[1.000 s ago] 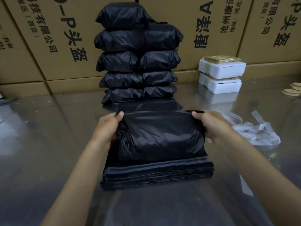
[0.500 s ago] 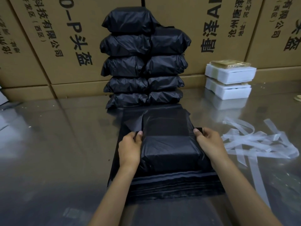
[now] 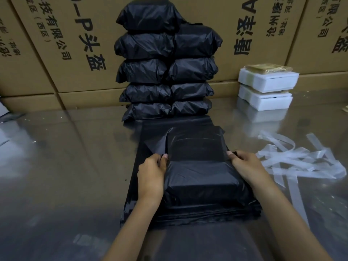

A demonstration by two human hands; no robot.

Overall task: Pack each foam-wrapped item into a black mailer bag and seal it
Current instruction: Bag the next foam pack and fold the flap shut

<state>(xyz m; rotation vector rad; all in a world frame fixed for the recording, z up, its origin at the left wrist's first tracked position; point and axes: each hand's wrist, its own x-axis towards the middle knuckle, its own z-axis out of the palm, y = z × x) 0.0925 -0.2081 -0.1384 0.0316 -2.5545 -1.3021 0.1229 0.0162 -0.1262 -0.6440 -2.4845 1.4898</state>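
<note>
A filled black mailer bag (image 3: 201, 181) lies on top of a flat stack of empty black mailer bags (image 3: 188, 215) in front of me. Its open flap (image 3: 195, 142) lies stretched away from me over the stack. My left hand (image 3: 151, 176) pinches the bag's left edge at the fold, thumb on top. My right hand (image 3: 246, 166) pinches the right edge the same way. The foam-wrapped item inside is hidden by the black plastic. Two white foam-wrapped items (image 3: 267, 91) are stacked at the back right.
A tall pile of sealed black parcels (image 3: 165, 68) stands just behind the bag, against a wall of printed cardboard boxes (image 3: 56, 44). Loose white peeled tape strips (image 3: 301, 159) lie on the glossy table (image 3: 66, 166) to the right.
The bag's mouth, first held up toward me, was laid down away from me. Both hands slid to the fold line at the bag's sides, where they have stayed for the last half second.
</note>
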